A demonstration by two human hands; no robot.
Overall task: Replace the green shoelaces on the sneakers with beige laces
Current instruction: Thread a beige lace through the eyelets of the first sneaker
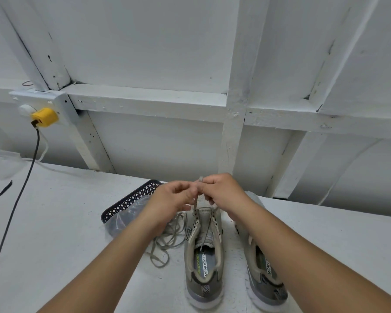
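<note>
Both hands are meeting above the toe end of the left sneaker (204, 251), at about 12 o'clock from its opening. The right hand (221, 190) is pinching the lace (196, 201) between curled fingers, its tip sticking up just past the knuckles. The left hand (172, 197) is closing its fingertips on the same lace right beside it, fingers bent, knuckles up. Both forearms are reaching in from 6 o'clock, and the right one is crossing over the right sneaker (266, 283), hiding its middle.

The lace is running taut from the pinch down to the top eyelets, with one end trailing over the tongue into the shoe. At 9 o'clock from the left sneaker, a loose tangle of laces (165, 242) is lying on the white table (54, 233). At 10 o'clock, a dark perforated tray (131, 197) is holding a clear plastic bag (124, 218), partly behind the left wrist. Far at 10 o'clock, a yellow plug (44, 117) is sitting in a wall socket, its black cable (16, 199) hanging across the table.
</note>
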